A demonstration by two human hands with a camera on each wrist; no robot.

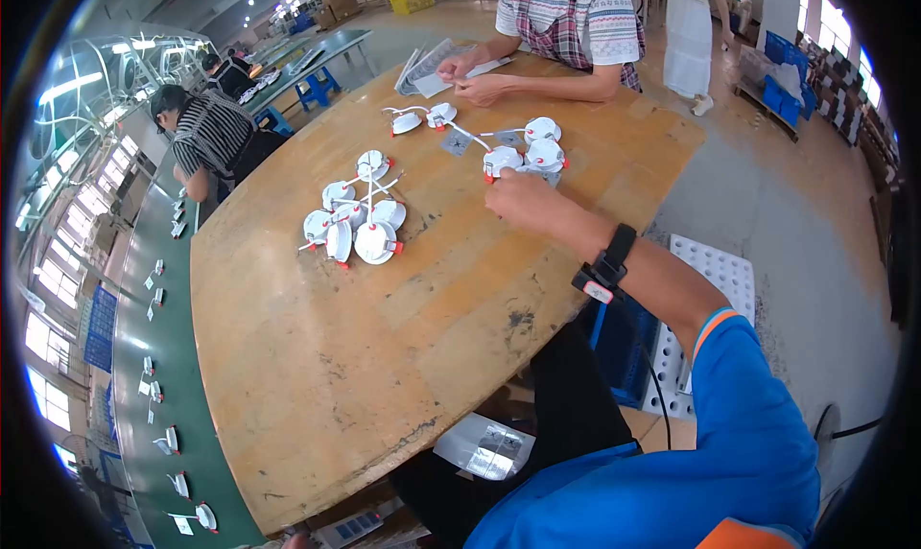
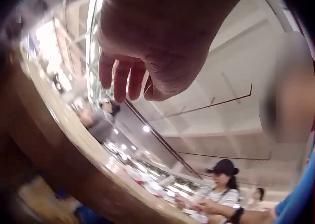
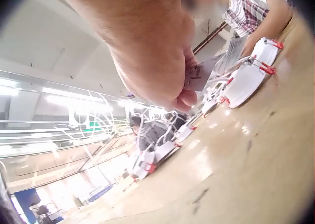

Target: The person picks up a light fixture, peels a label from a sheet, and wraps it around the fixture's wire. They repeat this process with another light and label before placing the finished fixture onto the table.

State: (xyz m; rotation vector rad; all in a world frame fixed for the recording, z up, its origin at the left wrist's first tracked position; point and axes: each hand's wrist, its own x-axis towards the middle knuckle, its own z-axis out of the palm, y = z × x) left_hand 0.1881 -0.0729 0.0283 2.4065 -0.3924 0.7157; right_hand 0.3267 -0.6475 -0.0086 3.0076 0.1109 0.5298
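My right hand [image 1: 526, 202] is over the far right part of the wooden table, close beside a group of white round downlights [image 1: 545, 154] with red clips. Its thumb and fingers pinch a small printed label [image 3: 201, 77]. Part of that label is hidden behind the fingers. A separate printed label [image 1: 456, 143] lies just left of this group. Left of centre sits a larger cluster of downlights [image 1: 374, 243] with white cables, some tilted against each other. Below the table's edge, my left hand [image 2: 152, 61] hangs with fingers loosely bent, holding nothing.
Across the wooden table [image 1: 317, 376], a person [image 1: 566, 31] handles paper sheets. A green conveyor belt [image 1: 134, 357] with spaced downlights runs along the left. A clear bag [image 1: 484, 446] with printed labels lies on my lap. A white perforated tray [image 1: 715, 280] stands to the right.
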